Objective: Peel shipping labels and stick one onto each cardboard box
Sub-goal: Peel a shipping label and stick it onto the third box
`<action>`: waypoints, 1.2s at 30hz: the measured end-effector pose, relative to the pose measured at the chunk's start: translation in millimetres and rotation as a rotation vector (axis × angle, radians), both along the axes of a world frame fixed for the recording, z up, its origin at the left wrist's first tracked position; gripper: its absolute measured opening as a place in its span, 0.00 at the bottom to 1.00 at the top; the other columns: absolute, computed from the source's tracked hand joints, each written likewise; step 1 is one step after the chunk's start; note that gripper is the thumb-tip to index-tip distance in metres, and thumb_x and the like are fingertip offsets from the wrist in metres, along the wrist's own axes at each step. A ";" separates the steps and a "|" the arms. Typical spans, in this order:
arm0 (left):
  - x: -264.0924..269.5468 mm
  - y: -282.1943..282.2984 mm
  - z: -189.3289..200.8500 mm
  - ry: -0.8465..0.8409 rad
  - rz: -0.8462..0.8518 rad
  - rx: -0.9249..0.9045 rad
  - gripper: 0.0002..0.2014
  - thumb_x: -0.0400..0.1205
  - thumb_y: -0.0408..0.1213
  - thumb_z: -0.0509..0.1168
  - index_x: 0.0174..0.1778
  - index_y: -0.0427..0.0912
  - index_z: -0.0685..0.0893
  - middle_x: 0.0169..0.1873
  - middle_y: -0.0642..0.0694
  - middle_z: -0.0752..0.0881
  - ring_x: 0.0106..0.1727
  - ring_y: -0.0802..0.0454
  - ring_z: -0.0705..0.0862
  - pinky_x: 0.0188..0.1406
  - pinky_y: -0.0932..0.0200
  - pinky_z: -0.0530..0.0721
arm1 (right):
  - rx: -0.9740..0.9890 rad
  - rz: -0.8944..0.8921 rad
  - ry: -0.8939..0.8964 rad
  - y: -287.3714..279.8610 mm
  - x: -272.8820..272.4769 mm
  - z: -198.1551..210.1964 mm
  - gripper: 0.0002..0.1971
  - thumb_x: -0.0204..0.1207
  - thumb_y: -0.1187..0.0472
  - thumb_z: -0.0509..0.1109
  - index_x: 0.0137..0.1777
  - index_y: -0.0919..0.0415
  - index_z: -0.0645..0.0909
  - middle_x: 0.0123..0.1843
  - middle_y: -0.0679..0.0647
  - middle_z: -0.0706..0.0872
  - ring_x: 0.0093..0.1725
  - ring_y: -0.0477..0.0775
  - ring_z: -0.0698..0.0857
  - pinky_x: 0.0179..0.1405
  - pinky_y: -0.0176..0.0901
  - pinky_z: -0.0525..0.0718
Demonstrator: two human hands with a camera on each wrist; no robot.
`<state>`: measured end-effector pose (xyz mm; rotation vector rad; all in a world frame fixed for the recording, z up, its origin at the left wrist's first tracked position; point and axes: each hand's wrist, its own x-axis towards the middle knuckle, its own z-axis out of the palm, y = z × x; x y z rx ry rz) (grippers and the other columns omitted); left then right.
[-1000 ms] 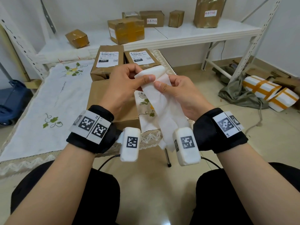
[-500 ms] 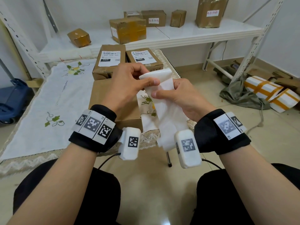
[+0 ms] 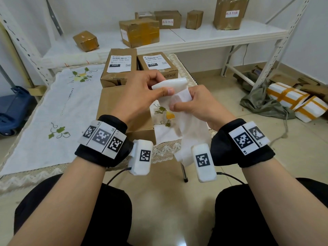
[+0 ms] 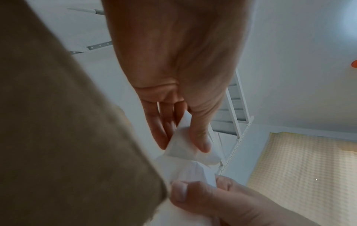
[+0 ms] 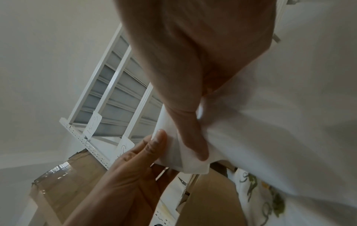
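I hold a white strip of labels over my lap, its folded top end raised. My left hand pinches that folded end between thumb and fingers, as the left wrist view shows. My right hand pinches the strip just below, thumb on top. The rest of the strip hangs down between my wrists. A plain cardboard box with no label in sight lies on the table under my left hand. Behind it stand two boxes with labels on top, one left and one right.
The table wears a white embroidered cloth. A white shelf behind it carries several more brown boxes. On the floor at the right lie taped white parcels and a grey-green cloth. A blue object sits at the far left.
Both hands keep their pinch on the strip. The right thumb has dropped a little below the left thumb, and the paper between them is more creased.
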<state>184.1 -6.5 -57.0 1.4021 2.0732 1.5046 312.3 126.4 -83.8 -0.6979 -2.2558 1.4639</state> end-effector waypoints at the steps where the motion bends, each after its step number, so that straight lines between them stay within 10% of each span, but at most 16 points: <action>1: 0.1 0.2 0.3 0.002 -0.005 0.007 0.07 0.78 0.34 0.78 0.46 0.41 0.87 0.42 0.51 0.92 0.42 0.63 0.89 0.42 0.67 0.85 | 0.013 0.000 -0.013 0.8 -0.2 -0.4 0.06 0.72 0.66 0.83 0.46 0.60 0.90 0.37 0.51 0.91 0.32 0.47 0.88 0.37 0.42 0.84; 12: 2.9 2.2 3.4 -0.109 0.020 0.034 0.09 0.82 0.31 0.74 0.54 0.33 0.84 0.49 0.40 0.93 0.53 0.42 0.92 0.56 0.45 0.89 | -0.200 0.057 0.130 -2.5 3.4 3.0 0.09 0.79 0.58 0.79 0.53 0.64 0.91 0.48 0.57 0.95 0.43 0.51 0.92 0.46 0.44 0.88; 16: 3.6 0.2 6.6 -0.212 0.038 0.041 0.11 0.83 0.32 0.73 0.55 0.29 0.83 0.48 0.37 0.93 0.52 0.41 0.92 0.54 0.45 0.90 | -0.188 0.005 0.232 -1.2 -0.9 -0.6 0.23 0.88 0.51 0.68 0.58 0.77 0.86 0.57 0.75 0.90 0.47 0.58 0.87 0.51 0.52 0.80; 36: 8.2 2.8 4.2 -0.335 0.082 0.011 0.06 0.84 0.32 0.71 0.46 0.41 0.79 0.51 0.29 0.90 0.55 0.37 0.90 0.58 0.40 0.88 | -0.645 -0.045 0.093 6.8 -8.8 -5.5 0.17 0.82 0.55 0.72 0.66 0.62 0.88 0.60 0.59 0.94 0.63 0.63 0.91 0.75 0.62 0.81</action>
